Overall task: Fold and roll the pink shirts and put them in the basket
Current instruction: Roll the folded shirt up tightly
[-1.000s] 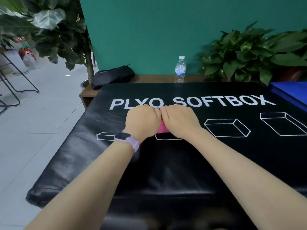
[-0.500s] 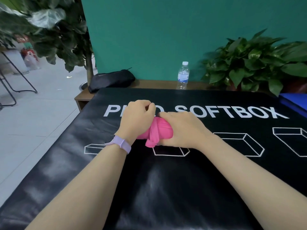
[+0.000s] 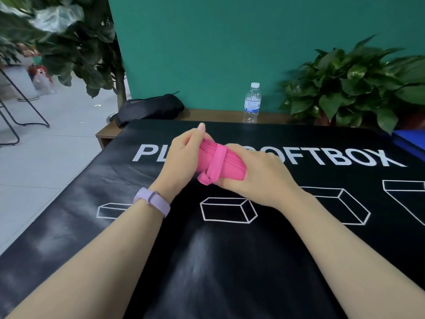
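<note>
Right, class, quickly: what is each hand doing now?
Left hand: grips the rolled pink shirt at its left end.
Right hand: holds the same roll from below.

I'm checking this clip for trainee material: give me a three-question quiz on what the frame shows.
1. True or false: the rolled pink shirt lies flat on the black mat, untouched.
2. Which hand wears the lilac wristband? A) left B) right C) neither
3. Fill in: the water bottle stands on the wooden ____ behind the mat.

Key:
1. False: the left hand and right hand both hold it above the mat.
2. A.
3. Bench, between the black bag and the potted plant.
</note>
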